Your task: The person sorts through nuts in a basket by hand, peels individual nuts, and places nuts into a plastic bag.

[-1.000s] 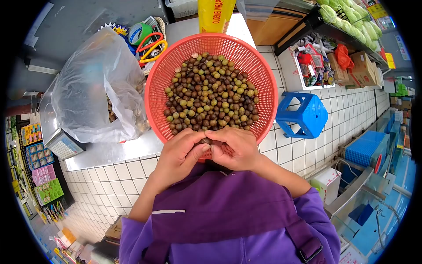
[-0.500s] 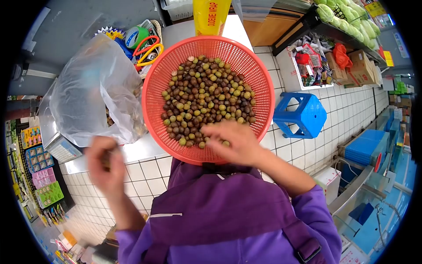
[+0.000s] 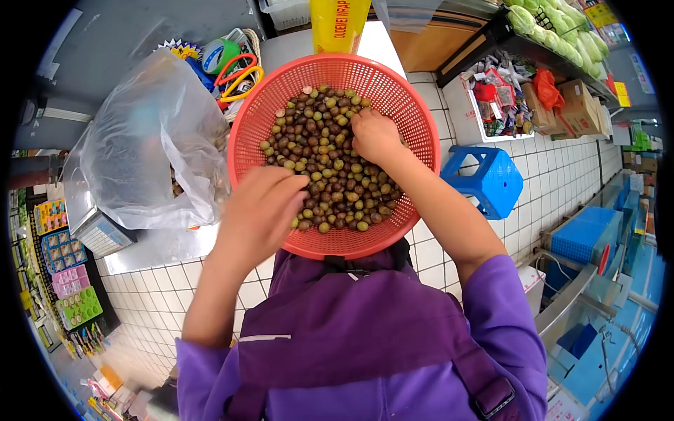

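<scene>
A red-orange plastic basket [image 3: 246,105] with perforated walls holds many small round fruits [image 3: 333,151], green to dark brown. My right hand [image 3: 377,138] reaches into the basket's right side, its fingers curled down against the fruits; the fingertips and whatever is between them are partly hidden. Over the near left rim is my left hand [image 3: 258,210], slightly blurred, its fingers stretched toward the fruits and nothing visible in them. Left of the basket, a clear plastic bag [image 3: 140,154] stands on the counter with brownish contents showing through its opening.
Behind the bag lie orange-handled scissors [image 3: 239,77] and a green tape roll [image 3: 219,56] in a small basket. A yellow wrap box [image 3: 339,28] stands behind the red-orange basket. To the right are a blue stool [image 3: 495,182] and a white box of packets [image 3: 463,116].
My left hand has moved right from beside the bag to the basket; the dark thing it held is no longer visible. My right hand has moved farther into the basket.
</scene>
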`<state>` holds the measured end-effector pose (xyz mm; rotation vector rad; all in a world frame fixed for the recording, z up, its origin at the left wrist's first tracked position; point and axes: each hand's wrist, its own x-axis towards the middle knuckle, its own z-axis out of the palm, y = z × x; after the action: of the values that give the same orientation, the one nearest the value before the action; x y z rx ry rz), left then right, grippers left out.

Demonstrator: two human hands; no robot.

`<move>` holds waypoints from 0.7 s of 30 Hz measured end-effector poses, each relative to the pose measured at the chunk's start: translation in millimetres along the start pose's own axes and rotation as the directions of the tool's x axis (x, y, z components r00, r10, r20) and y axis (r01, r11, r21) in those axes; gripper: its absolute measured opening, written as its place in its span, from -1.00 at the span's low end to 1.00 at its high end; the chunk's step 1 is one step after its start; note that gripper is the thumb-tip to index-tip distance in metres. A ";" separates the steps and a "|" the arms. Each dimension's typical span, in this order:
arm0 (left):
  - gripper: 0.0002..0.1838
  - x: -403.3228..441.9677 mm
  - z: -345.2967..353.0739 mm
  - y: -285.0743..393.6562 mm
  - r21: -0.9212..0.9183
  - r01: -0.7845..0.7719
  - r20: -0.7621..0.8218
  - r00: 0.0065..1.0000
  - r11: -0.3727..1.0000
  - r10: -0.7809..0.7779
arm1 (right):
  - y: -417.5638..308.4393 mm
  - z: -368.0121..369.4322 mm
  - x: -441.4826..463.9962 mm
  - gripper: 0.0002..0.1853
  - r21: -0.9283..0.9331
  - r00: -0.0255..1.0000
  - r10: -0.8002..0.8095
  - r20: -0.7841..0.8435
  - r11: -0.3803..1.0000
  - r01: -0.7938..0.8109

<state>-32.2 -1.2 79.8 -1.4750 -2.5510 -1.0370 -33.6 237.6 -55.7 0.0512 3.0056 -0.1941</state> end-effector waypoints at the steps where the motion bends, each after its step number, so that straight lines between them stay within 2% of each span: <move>1: -0.81 -5.6 23.7 -16.8 -0.056 0.064 0.083 0.995 0.996 -0.059 | 0.7 1.8 -2.0 -0.74 -0.011 0.999 -0.010 -0.042 1.000 0.009; 2: -0.83 -11.7 44.0 -30.6 -0.107 0.132 0.170 0.979 0.985 -0.113 | 0.6 -2.6 -6.3 -0.74 -0.011 0.999 -0.010 -0.044 1.000 0.009; 3: -0.83 -16.8 59.9 -40.5 -0.106 0.129 0.170 0.979 0.986 -0.110 | 0.0 -10.8 -12.5 -0.74 0.171 0.999 0.030 -0.017 0.985 -0.027; 4: -0.81 -19.9 73.2 -46.1 -0.049 0.166 0.241 0.959 0.985 -0.150 | -1.1 -17.5 -19.9 -0.74 0.346 0.998 0.064 0.019 0.936 -0.067; 5: -0.80 -23.1 82.8 -49.1 0.006 0.201 0.311 0.931 0.980 -0.193 | -3.0 -20.5 -29.2 -0.74 0.346 0.997 0.067 0.025 0.935 -0.072; 6: -0.80 -20.1 88.0 -45.7 0.000 0.205 0.315 0.929 0.979 -0.195 | -5.7 -22.7 -39.5 -0.74 0.564 0.994 0.106 0.027 0.819 -0.103; 7: -0.80 -14.7 94.5 -40.7 0.128 0.171 0.373 0.904 0.977 -0.207 | -9.2 -25.9 -49.4 -0.74 0.748 0.989 0.145 0.037 0.652 -0.123; 8: -0.80 -10.8 99.2 -37.0 0.254 0.124 0.425 0.876 0.959 -0.226 | -13.6 -31.1 -58.2 -0.77 0.842 0.989 0.136 0.052 0.527 -0.116; 9: -0.80 -9.4 102.6 -35.8 0.255 0.125 0.426 0.876 0.959 -0.227 | -17.2 -33.1 -66.2 -0.77 0.842 0.989 0.135 0.052 0.527 -0.116; 11: -0.81 -8.4 110.1 -36.9 0.349 -0.015 0.532 0.826 0.937 -0.184 | -21.8 -35.2 -79.7 -0.80 0.965 0.982 0.163 0.091 0.227 -0.127; 13: -0.83 -12.5 112.5 -40.4 0.324 -0.042 0.490 0.862 0.945 -0.130 | -24.2 -35.1 -89.2 -0.78 0.965 0.988 0.153 0.020 0.256 -0.059; 15: -0.85 -12.8 111.4 -41.8 0.295 -0.075 0.448 0.891 0.952 -0.068 | -27.3 -41.3 -97.6 -0.78 0.985 0.990 0.136 -0.039 0.172 0.015; 17: -0.85 -10.8 107.0 -39.9 0.061 0.124 0.337 0.931 0.990 -0.138 | -30.4 -46.4 -101.1 -0.77 0.982 0.988 0.134 -0.077 0.184 0.052; 18: -0.85 -10.4 105.0 -36.9 0.059 0.118 0.344 0.930 0.991 -0.131 | -32.9 -47.8 -102.3 -0.75 0.992 0.984 0.151 -0.095 0.093 0.082; 19: -0.86 -10.2 102.3 -32.1 0.019 0.208 0.329 0.922 0.978 -0.203 | -33.7 -48.4 -103.6 -0.73 0.994 0.980 0.163 -0.112 0.005 0.113; 20: -0.86 -8.0 98.0 -28.0 -0.019 0.295 0.312 0.909 0.955 -0.275 | -32.0 -46.6 -104.0 -0.73 0.992 0.982 0.146 -0.120 0.059 0.113; 21: -0.86 -0.2 89.5 -21.8 -0.018 0.289 0.310 0.912 0.957 -0.270 | -32.1 -48.2 -102.3 -0.73 0.991 0.981 0.148 -0.126 0.062 0.118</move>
<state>-22.3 40.7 -1.7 -1.4100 -3.0484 -0.9931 60.4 209.4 9.1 0.2392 2.2272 -2.3743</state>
